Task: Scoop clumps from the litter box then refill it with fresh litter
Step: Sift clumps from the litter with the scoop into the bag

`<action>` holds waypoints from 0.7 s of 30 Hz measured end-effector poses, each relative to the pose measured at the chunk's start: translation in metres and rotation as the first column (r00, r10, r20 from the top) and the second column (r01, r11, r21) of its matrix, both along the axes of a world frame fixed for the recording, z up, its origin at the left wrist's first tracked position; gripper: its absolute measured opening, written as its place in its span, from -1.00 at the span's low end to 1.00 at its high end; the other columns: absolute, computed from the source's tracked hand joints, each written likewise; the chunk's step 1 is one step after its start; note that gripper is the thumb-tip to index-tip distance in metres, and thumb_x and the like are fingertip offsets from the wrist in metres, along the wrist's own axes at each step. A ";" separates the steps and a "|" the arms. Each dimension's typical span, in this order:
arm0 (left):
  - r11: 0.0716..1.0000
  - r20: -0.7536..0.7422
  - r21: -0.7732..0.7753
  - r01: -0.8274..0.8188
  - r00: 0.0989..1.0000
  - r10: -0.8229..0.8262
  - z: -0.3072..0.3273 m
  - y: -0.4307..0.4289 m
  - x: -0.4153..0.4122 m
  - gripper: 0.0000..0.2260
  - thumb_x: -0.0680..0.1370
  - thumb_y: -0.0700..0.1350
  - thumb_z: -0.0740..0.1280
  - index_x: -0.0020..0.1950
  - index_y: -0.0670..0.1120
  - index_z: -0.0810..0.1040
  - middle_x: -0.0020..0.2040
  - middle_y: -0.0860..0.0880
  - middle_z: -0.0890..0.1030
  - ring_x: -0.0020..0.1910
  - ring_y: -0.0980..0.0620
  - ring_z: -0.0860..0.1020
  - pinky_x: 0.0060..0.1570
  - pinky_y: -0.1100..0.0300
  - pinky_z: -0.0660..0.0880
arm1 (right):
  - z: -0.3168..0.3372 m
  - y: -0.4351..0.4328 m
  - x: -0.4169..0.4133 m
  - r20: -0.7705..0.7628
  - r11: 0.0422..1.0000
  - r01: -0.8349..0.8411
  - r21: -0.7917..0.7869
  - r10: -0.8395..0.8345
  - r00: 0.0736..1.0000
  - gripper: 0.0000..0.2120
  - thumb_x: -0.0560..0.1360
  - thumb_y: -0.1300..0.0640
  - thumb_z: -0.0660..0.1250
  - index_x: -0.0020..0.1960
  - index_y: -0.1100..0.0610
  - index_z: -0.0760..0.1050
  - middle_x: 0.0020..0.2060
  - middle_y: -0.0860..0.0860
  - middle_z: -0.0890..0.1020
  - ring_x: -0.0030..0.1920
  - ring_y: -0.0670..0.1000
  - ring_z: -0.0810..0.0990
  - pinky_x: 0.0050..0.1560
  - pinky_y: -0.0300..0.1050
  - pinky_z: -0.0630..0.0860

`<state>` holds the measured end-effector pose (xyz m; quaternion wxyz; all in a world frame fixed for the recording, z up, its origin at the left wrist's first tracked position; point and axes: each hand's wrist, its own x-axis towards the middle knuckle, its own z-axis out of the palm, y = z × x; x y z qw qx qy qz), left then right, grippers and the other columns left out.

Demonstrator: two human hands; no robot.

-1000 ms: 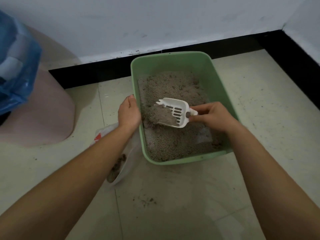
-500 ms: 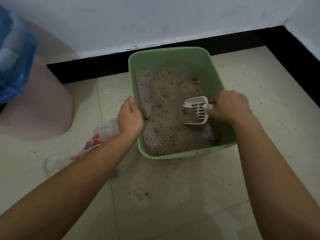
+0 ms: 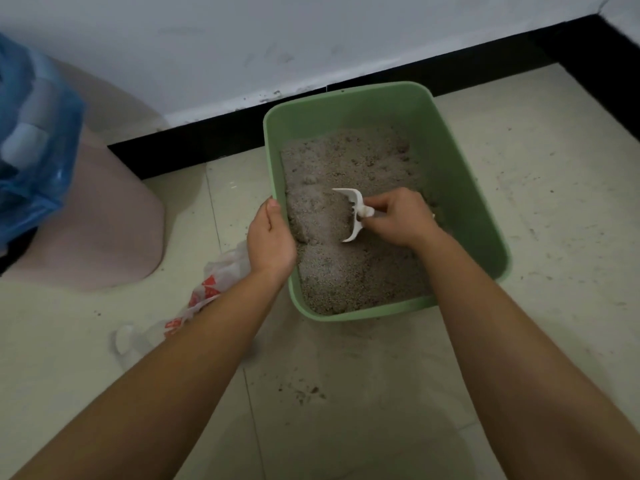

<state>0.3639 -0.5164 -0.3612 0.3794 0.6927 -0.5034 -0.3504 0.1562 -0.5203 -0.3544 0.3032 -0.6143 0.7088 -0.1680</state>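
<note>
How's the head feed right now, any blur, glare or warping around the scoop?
Head view: dim, even light, no glare; the scoop is slightly soft where the right hand grips it; the wide-angle lens bows the baseboard; litter box contents are readable.

No legible text, brand, number or sign anywhere. Only red printed marks on the crumpled clear plastic bag (image 3: 211,289) on the floor (image 3: 554,209), just left of the green litter box (image 3: 453,174), too blurred and creased to read.

Home corner, tiled floor (image 3: 554,174) (litter box (image 3: 453,181))
</note>
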 end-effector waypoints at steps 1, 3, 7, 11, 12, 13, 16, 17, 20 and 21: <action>1.000 -0.011 -0.003 -0.005 1.000 0.005 -0.001 0.000 0.001 -0.65 0.70 -0.01 -0.01 0.08 -0.12 0.53 0.03 -0.05 0.59 0.05 -0.01 0.53 0.09 0.15 0.43 | -0.002 0.001 -0.003 0.021 1.000 0.021 -0.005 -0.021 1.000 -0.72 0.49 0.01 0.42 0.19 -0.08 0.64 0.03 0.01 0.72 -0.02 0.04 0.65 -0.05 -0.06 0.57; 1.000 -0.029 -0.007 0.002 1.000 -0.002 -0.001 0.000 0.001 -0.67 0.70 -0.02 -0.01 0.03 -0.09 0.51 -0.01 -0.03 0.58 0.00 0.01 0.52 0.02 0.19 0.40 | -0.005 0.004 -0.009 0.102 0.997 0.078 -0.009 -0.076 0.992 -0.69 0.47 0.04 0.46 0.21 -0.05 0.63 0.07 -0.01 0.71 0.08 -0.01 0.64 0.12 0.01 0.57; 1.000 -0.053 -0.015 0.004 0.999 -0.005 -0.001 0.000 0.002 -0.64 0.70 -0.02 -0.01 0.17 -0.12 0.55 0.07 -0.01 0.58 0.07 0.04 0.51 0.10 0.21 0.40 | -0.010 0.010 0.000 0.186 0.998 0.059 -0.036 -0.051 0.981 -0.64 0.44 0.05 0.50 0.23 -0.01 0.62 0.12 -0.04 0.69 0.15 -0.10 0.60 0.25 -0.03 0.51; 1.000 -0.053 -0.022 0.005 0.999 -0.006 -0.003 -0.001 0.002 -0.69 0.70 -0.03 0.00 0.04 -0.06 0.51 0.00 0.00 0.55 0.00 0.05 0.49 0.01 0.24 0.34 | -0.011 0.017 0.003 0.266 0.992 0.109 -0.056 -0.090 0.960 -0.64 0.42 0.05 0.52 0.20 -0.06 0.63 0.07 -0.09 0.70 0.11 -0.12 0.63 0.24 0.02 0.53; 1.000 -0.046 -0.012 0.013 0.999 -0.014 -0.003 -0.002 0.003 -0.69 0.70 -0.03 -0.01 0.01 -0.05 0.49 -0.01 -0.01 0.55 -0.02 0.04 0.48 -0.01 0.24 0.33 | -0.012 0.019 0.002 0.291 0.991 0.123 -0.055 -0.102 0.951 -0.64 0.42 0.05 0.52 0.21 -0.05 0.63 0.06 -0.09 0.70 0.10 -0.12 0.64 0.23 0.05 0.54; 1.000 -0.040 -0.001 0.018 0.999 -0.018 -0.003 -0.002 0.004 -0.69 0.70 -0.02 -0.01 -0.02 -0.06 0.48 -0.03 -0.02 0.55 -0.03 0.03 0.49 -0.03 0.23 0.33 | -0.012 0.022 0.002 0.301 0.992 0.119 -0.047 -0.100 0.948 -0.64 0.42 0.06 0.52 0.21 -0.04 0.63 0.07 -0.08 0.70 0.10 -0.11 0.64 0.23 0.06 0.55; 0.999 -0.085 0.030 0.035 0.996 -0.032 -0.005 -0.005 0.007 -0.66 0.69 0.00 -0.01 0.00 -0.10 0.51 0.00 -0.03 0.58 0.05 -0.03 0.53 0.05 0.15 0.42 | -0.009 0.029 0.004 0.287 0.994 0.103 -0.047 -0.086 0.954 -0.63 0.42 0.09 0.52 0.22 -0.02 0.63 0.09 -0.08 0.69 0.11 -0.12 0.63 0.24 0.04 0.54; 0.998 -0.116 0.049 0.039 0.993 -0.033 -0.006 -0.005 0.008 -0.63 0.69 0.02 0.00 0.09 -0.12 0.55 0.08 -0.02 0.59 0.11 -0.02 0.53 0.15 0.12 0.43 | -0.008 0.030 0.004 0.307 0.992 0.115 -0.051 -0.094 0.947 -0.63 0.42 0.11 0.53 0.22 -0.01 0.63 0.08 -0.09 0.69 0.11 -0.13 0.63 0.24 0.02 0.54; 0.990 -0.196 0.132 0.052 0.980 -0.026 -0.003 -0.006 0.014 -0.62 0.66 0.03 0.03 0.07 -0.13 0.59 0.06 -0.02 0.61 0.07 -0.04 0.54 0.15 0.07 0.45 | -0.003 0.034 0.004 0.311 0.992 0.117 -0.051 -0.095 0.946 -0.65 0.42 0.12 0.52 0.20 -0.04 0.64 0.05 -0.12 0.70 0.10 -0.16 0.63 0.23 0.00 0.55; 0.986 -0.200 0.154 0.058 0.979 -0.026 -0.003 -0.006 0.016 -0.63 0.63 0.03 0.04 -0.06 -0.12 0.57 -0.05 -0.07 0.61 -0.01 -0.08 0.54 0.06 0.04 0.45 | -0.001 0.035 0.004 0.305 0.993 0.107 -0.044 -0.089 0.948 -0.65 0.42 0.12 0.52 0.20 -0.05 0.64 0.05 -0.14 0.69 0.09 -0.16 0.63 0.22 -0.04 0.55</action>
